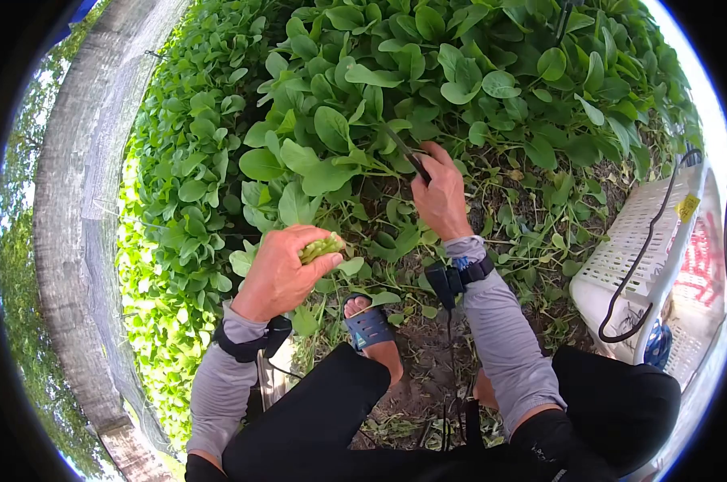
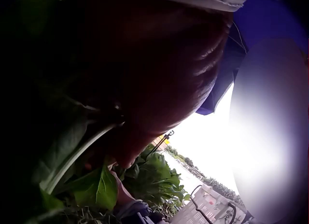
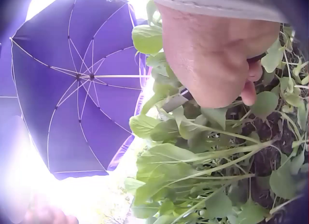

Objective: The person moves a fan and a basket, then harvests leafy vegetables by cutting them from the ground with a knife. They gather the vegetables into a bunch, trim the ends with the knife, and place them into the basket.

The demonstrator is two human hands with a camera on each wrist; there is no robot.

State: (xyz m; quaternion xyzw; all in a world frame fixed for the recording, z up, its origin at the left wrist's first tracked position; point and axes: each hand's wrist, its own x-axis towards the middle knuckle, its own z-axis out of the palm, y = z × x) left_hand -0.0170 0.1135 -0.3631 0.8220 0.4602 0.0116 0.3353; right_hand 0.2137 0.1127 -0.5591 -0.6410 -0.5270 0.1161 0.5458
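My left hand point(image 1: 275, 273) grips a bunch of leafy greens, its pale green stem ends point(image 1: 322, 247) showing between thumb and fingers. Leaves point(image 1: 298, 205) spread out beyond that hand. In the left wrist view the hand point(image 2: 164, 74) is dark, with a pale stem and a leaf point(image 2: 107, 188) below it. My right hand point(image 1: 442, 193) holds a knife point(image 1: 417, 165) by its black handle, the blade reaching in among the leaves at the edge of the standing greens point(image 1: 460, 72). In the right wrist view, part of the blade point(image 3: 176, 101) shows beside the hand.
To the right stands a white perforated plastic crate point(image 1: 624, 229) with a black handle loop. Loose leaves and stems litter the soil around a sandalled foot point(image 1: 371, 328). Pale sheeting point(image 1: 70, 209) runs along the left. A purple umbrella point(image 3: 91, 118) spreads overhead.
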